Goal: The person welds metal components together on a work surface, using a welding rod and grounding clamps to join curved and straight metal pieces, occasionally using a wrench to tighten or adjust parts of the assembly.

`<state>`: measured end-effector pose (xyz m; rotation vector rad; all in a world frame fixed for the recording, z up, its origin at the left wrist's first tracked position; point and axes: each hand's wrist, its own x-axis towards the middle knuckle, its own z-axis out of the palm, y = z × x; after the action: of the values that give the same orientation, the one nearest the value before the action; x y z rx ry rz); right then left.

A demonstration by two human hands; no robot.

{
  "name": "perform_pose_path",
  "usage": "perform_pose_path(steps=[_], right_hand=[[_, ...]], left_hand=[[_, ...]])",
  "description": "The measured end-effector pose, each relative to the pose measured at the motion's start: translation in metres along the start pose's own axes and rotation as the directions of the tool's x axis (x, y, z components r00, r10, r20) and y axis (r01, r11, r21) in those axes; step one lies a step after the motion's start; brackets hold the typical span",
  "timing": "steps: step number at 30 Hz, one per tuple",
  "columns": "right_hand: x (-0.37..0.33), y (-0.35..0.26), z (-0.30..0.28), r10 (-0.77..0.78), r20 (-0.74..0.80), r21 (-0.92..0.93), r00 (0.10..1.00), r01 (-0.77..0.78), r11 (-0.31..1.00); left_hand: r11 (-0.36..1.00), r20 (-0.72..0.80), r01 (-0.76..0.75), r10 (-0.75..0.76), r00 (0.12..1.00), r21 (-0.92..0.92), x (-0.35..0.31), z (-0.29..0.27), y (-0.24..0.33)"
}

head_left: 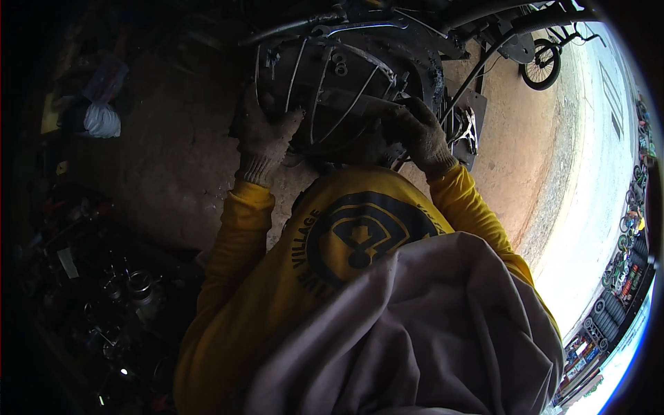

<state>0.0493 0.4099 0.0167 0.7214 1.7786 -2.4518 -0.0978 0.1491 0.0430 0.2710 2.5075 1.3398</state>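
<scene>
1. Left hand (268,135) is at the wire frame (319,90), left side; grip unclear.
2. Right hand (422,136), apart from it, is at the right side; grip unclear.
3. Wire frame sits before the torso (377,200); wrench (363,26) beyond.

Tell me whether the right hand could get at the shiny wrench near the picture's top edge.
Probably yes: nothing visible covers the wrench, though the right hand would likely have to reach forward over the curved metalwork.
</scene>
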Motion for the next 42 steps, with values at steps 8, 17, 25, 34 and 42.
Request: perform_pose_path(steps=[8, 17, 25, 34, 42], right_hand=[[0.0, 0.004, -0.003, -0.01, 0.049, 0.013, 0.999, 0.009, 1.0], [0.002, 0.007, -0.004, 0.01, 0.02, 0.031, 1.0, -0.011, 0.999], [-0.002, 0.004, -0.001, -0.01, -0.036, -0.012, 0.999, 0.01, 1.0], [-0.03, -0.007, -0.033, 0.015, -0.046, -0.199, 0.999, -0.024, 0.98], [-0.051, 0.018, -0.09, -0.097, -0.375, 0.12, 0.922, 0.152, 0.981]], left_hand=[[0.987, -0.098, -0.114, 0.103, 0.99, -0.113, 0.008, -0.016, -0.02], [0.995, 0.0, -0.05, 0.051, 0.999, -0.083, -0.017, -0.017, 0.046], [0.988, -0.021, -0.099, 0.097, 0.995, -0.122, -0.033, 0.004, 0.047], [0.967, -0.086, -0.226, 0.237, 0.968, 0.121, -0.054, 0.029, 0.068], [0.97, -0.008, -0.144, 0.145, 0.989, -0.198, -0.069, 0.021, 0.092]])
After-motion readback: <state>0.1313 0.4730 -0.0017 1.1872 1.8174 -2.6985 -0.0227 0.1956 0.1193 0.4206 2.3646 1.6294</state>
